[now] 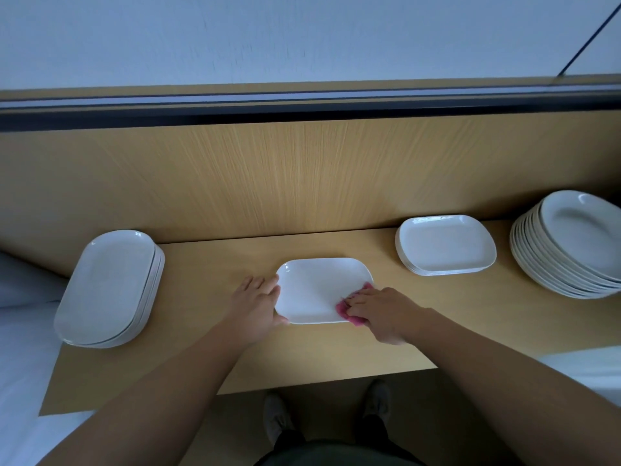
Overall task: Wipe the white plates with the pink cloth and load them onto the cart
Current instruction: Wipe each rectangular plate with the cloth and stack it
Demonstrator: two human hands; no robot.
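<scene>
View from above, looking down at a light wooden worktop (208, 358) with a wooden back panel (302, 176) rising behind it. In the middle of the worktop lies a single white plate (319, 289), oblong with rounded corners, flat on the wood.

The left hand (257, 306) is at the plate's left edge. Its fingers lie over the rim and the thumb reaches along the near left corner, so the grip is closed lightly on that edge. The right hand (383, 312) is over the plate's near right corner. Its fingers are curled down onto a bunched pink cloth (349, 314), and the grip holds the cloth against the plate. Most of the cloth is hidden under the fingers.

To the left, near the worktop's end, sits a stack of oval plates (107, 287). To the right of the single plate, well apart from it and close to the back panel, is a stack of oblong plates (445, 245). Further right, at the picture's edge, stands a taller stack of round plates (571, 243).

Below the worktop's front edge, the person's two pale shoes (277, 418) show on the floor.
</scene>
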